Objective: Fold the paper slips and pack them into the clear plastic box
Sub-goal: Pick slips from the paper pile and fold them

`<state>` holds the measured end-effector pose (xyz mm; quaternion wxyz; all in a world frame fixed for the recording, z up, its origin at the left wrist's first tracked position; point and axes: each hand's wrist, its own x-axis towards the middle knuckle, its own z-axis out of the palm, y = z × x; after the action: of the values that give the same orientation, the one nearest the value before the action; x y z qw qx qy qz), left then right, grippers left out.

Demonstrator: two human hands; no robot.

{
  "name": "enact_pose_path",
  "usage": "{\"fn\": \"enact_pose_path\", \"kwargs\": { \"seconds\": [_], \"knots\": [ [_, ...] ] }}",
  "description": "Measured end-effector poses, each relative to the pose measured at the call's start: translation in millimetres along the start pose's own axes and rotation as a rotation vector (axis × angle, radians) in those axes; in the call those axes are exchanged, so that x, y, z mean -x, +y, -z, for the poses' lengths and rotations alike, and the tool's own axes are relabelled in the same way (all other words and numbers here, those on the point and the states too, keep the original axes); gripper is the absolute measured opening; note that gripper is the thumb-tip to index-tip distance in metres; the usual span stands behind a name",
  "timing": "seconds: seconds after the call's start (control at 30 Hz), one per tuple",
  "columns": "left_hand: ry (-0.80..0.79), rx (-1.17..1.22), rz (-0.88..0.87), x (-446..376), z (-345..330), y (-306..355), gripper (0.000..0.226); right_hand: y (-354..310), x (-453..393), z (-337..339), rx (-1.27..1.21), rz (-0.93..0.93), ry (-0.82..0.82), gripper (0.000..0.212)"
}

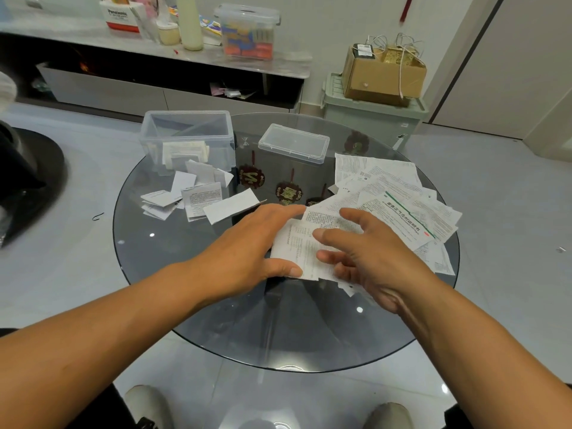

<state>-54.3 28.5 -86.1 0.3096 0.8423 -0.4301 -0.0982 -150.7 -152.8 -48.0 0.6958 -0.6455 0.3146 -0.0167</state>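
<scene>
Head view, round glass desk. Both hands on one printed paper slip, near desk centre, at near edge of loose unfolded pile. Left hand lies flat, fingers straight, thumb pressing slip's near edge. Right hand spread over slip, fingers relaxed, fingertips touching. Slip's long axis runs near-left to far-right, far end pointing into pile.

Risks, judged: glass slick, slip may skid and crease crooked; neighbouring sheets may drag along.

Clear plastic box far left, lid off, few folded slips inside, more beside it.
</scene>
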Motion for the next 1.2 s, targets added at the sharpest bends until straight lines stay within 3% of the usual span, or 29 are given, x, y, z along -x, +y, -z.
{"fn": "enact_pose_path", "kwargs": {
  "seconds": [0.17,0.27,0.4,0.57,0.7,0.77,0.97,1.13,1.2],
  "knots": [
    [0.014,0.062,0.056,1.6,1.1,2.2,0.1,3.7,-3.7,2.1,-0.007,-0.086,-0.094,0.054],
    [0.051,0.052,0.026,2.4,2.0,5.9,0.104,7.1,-1.7,-0.1,0.106,-0.02,-0.155,0.031],
    [0.189,0.039,0.011,0.6,9.2,8.6,0.113,5.2,5.6,-4.1,0.116,0.142,-0.193,0.019],
    [0.196,0.361,0.234,-1.3,24.2,19.6,0.098,-2.3,11.9,2.8,0.336,0.381,-0.049,0.027],
    [0.082,0.896,0.384,-1.5,27.2,22.4,0.084,0.8,11.3,1.6,0.348,0.483,-0.027,0.029],
    [0.091,1.001,0.396,-2.1,27.6,21.7,0.075,3.2,10.1,0.4,0.399,0.525,-0.025,0.031],
    [0.054,0.925,0.33,-0.8,22.3,17.8,0.068,12.5,3.9,-1.1,0.466,0.527,0.059,0.022],
    [0.055,0.603,0.228,1.8,14.0,22.1,0.065,13.9,2.5,-4.3,0.433,0.488,-0.029,0.05],
    [0.085,0.434,0.195,3.3,13.1,22.5,0.062,12.1,1.6,-4.7,0.499,0.478,-0.041,0.021]
  ]
}}
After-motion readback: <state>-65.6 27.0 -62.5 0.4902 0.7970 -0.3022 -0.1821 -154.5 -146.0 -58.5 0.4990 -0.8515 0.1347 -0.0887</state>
